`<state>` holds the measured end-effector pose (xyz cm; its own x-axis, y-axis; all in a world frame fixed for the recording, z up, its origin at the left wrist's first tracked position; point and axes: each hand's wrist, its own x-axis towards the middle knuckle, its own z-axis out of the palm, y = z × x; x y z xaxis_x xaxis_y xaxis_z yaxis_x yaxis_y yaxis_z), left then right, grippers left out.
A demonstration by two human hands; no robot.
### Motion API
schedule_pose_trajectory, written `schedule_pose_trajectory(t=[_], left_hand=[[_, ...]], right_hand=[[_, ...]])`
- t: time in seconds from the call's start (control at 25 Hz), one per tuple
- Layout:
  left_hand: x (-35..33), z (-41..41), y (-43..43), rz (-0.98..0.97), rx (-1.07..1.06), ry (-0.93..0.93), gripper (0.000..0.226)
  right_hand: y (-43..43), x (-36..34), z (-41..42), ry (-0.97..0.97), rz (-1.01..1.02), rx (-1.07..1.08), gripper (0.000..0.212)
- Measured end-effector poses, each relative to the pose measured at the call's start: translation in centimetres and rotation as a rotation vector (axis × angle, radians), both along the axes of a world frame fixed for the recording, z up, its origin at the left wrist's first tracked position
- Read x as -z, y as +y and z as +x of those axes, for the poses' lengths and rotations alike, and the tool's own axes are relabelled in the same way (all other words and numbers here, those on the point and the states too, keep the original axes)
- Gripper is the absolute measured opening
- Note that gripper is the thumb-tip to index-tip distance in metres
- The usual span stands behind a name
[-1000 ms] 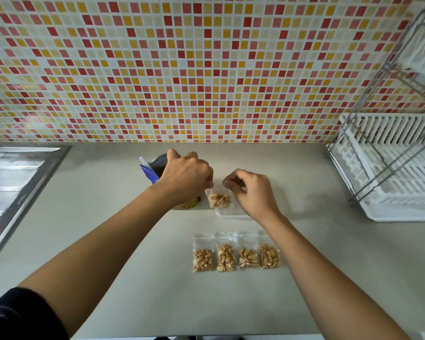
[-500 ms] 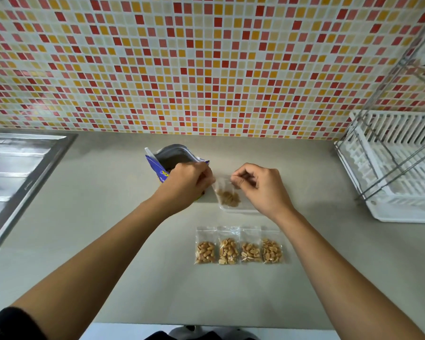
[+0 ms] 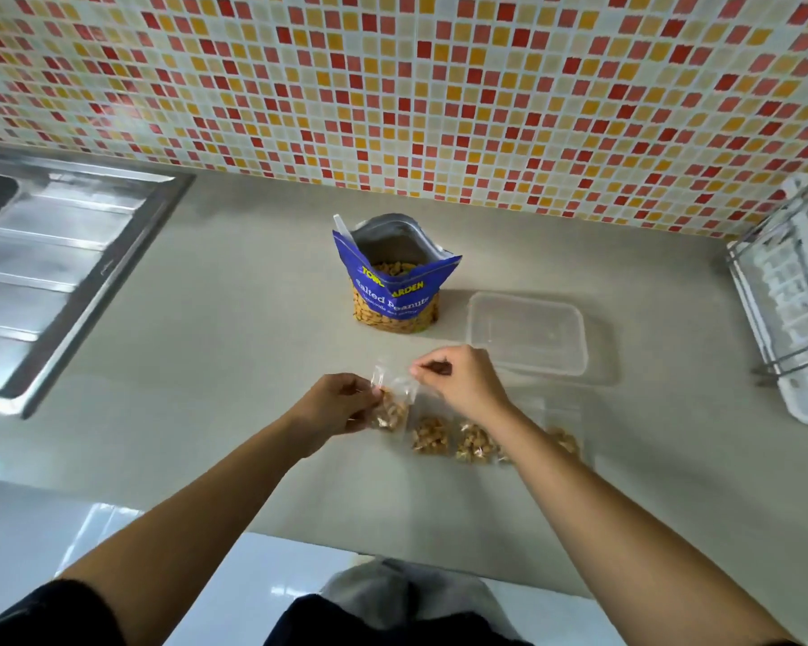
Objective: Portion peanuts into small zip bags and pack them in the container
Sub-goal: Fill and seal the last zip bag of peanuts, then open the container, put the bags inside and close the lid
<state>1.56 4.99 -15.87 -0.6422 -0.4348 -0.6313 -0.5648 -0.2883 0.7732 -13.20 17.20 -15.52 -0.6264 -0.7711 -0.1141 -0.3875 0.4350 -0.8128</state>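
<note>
A small clear zip bag point(image 3: 391, 399) with peanuts in it hangs between both hands above the counter. My left hand point(image 3: 336, 405) pinches its left top corner, and my right hand point(image 3: 462, 384) pinches the right end of its zip strip. Below them several filled small bags point(image 3: 474, 441) lie in a row on the counter, partly hidden by my right forearm. A blue salted-peanuts pouch point(image 3: 395, 277) stands open behind the hands. An empty clear plastic container point(image 3: 528, 338) sits to the right of the pouch.
A steel sink drainboard point(image 3: 52, 268) takes up the left side. A white dish rack point(image 3: 794, 300) stands at the right edge. The tiled wall runs along the back, and the counter's front edge point(image 3: 393, 554) is close below my forearms.
Both hands have drawn back from the pouch toward me with the small bag between them. The pouch and the container, hidden before, now show. The view has tilted down.
</note>
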Motion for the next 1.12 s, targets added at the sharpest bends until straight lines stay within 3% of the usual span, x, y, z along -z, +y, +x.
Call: schedule_pose_trajectory(t=[0.12, 0.32, 0.52, 0.68, 0.84, 0.96, 1.12], left_hand=[[2.6, 1.0, 0.8, -0.189, -0.043, -0.144, 0.014], [3.9, 0.9, 1.7, -0.556, 0.085, -0.213, 0.010], [1.4, -1.7, 1.9, -0.822, 0.133, -0.175, 0.022], [-0.1, -6.9, 3.7, -0.812, 0.189, 0.007, 0.023], [-0.6, -11.0, 5.3, -0.752, 0.153, -0.001, 0.030], [-0.5, -12.9, 6.0, -0.739, 0.178, -0.040, 0.025], [-0.3, -14.4, 7.0, -0.675, 0.223, -0.100, 0.037]], right_hand=[[-0.8, 3.1, 1.3, 0.095, 0.135, -0.020, 0.014], [-1.3, 5.5, 1.7, 0.269, 0.207, -0.058, 0.024], [-0.2, 3.7, 1.0, 0.332, 0.039, 0.025, 0.023], [3.1, 1.1, -2.4, 0.365, -0.029, 0.224, 0.020], [7.7, 0.6, -6.7, 0.402, 0.123, 0.388, 0.030], [10.1, 1.1, -9.1, 0.257, 0.251, 0.480, 0.048], [10.6, 2.8, -10.3, 0.025, 0.282, 0.507, 0.058]])
